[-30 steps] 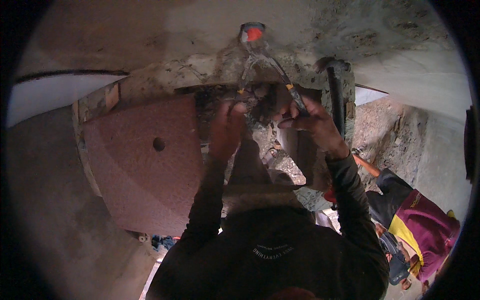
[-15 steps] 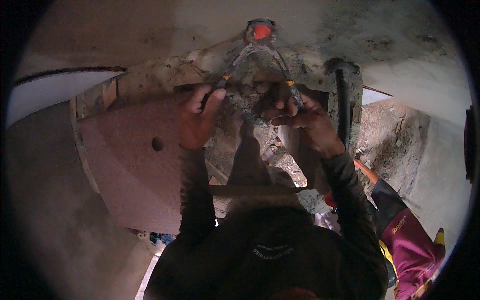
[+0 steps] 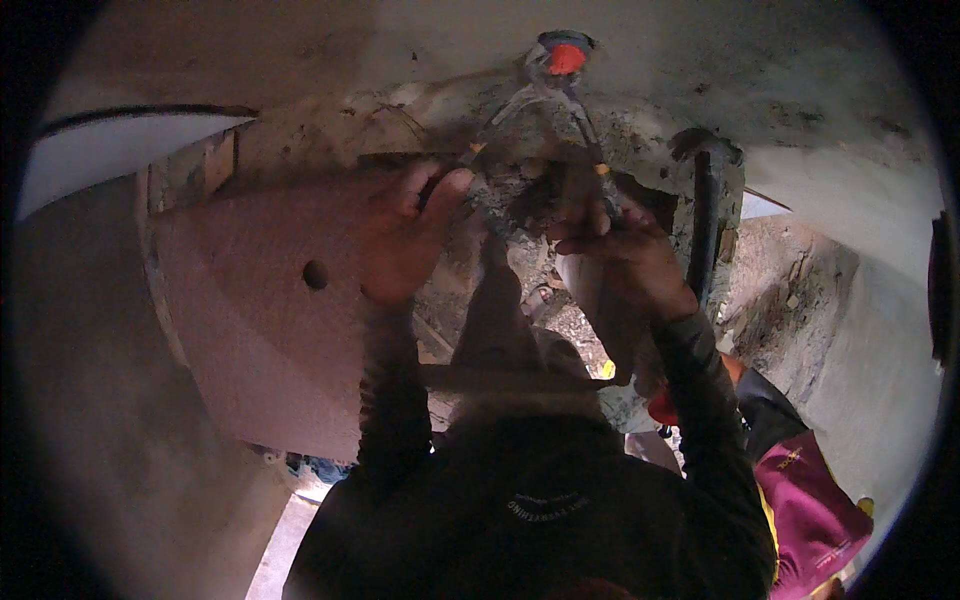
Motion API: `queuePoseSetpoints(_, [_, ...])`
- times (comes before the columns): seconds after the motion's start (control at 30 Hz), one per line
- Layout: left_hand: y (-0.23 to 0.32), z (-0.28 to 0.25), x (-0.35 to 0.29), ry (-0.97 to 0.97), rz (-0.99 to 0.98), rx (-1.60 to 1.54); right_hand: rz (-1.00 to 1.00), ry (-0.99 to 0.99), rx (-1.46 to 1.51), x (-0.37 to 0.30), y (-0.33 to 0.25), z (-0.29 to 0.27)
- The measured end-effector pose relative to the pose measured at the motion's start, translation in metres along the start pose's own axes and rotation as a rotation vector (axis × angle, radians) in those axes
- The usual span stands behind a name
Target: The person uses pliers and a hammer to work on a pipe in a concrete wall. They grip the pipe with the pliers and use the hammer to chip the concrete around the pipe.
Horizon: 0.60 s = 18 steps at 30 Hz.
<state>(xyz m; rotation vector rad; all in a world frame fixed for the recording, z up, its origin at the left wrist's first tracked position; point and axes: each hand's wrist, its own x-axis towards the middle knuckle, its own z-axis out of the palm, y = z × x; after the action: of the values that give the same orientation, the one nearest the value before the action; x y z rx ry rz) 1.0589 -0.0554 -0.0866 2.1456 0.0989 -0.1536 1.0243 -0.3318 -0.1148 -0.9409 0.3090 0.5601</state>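
A pair of long-handled pliers (image 3: 588,130) with yellow bands on dark grips is held out in front of me, its handles spread wide. My left hand (image 3: 412,240) is closed around the end of the left handle, thumb uppermost. The fingers of my right hand (image 3: 640,258) grip the right handle's end. The pliers' head meets a round, dark-rimmed fitting with an orange-red centre (image 3: 566,60) on the rough wall. Shadow and blur hide how the jaws touch it.
A reddish-brown board with a round hole (image 3: 270,330) lies to the left. A thick dark pipe (image 3: 706,210) stands right of my right hand. Rubble (image 3: 575,320) shows through the gap below. At the lower right is another person in a maroon and black top (image 3: 815,500).
The fitting, pliers and my hands appear slightly farther right in the picture; the handles' spread looks the same. The other person has shifted lower, their forearm now mostly hidden.
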Motion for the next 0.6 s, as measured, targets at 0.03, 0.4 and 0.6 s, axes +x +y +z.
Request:
queuePoseSetpoints(0.03, [0.004,0.001,0.000,-0.012,-0.009,-0.049,-0.007,-0.034,0.004,0.001,-0.002,-0.004])
queuePoseSetpoints(0.4, [0.001,0.013,-0.013,0.082,0.044,-0.116,0.040,0.001,-0.086,-0.003,-0.024,0.005])
queuePoseSetpoints(0.6, [0.009,0.011,-0.019,0.046,-0.030,-0.189,-0.014,-0.115,-0.004,0.004,-0.020,-0.013])
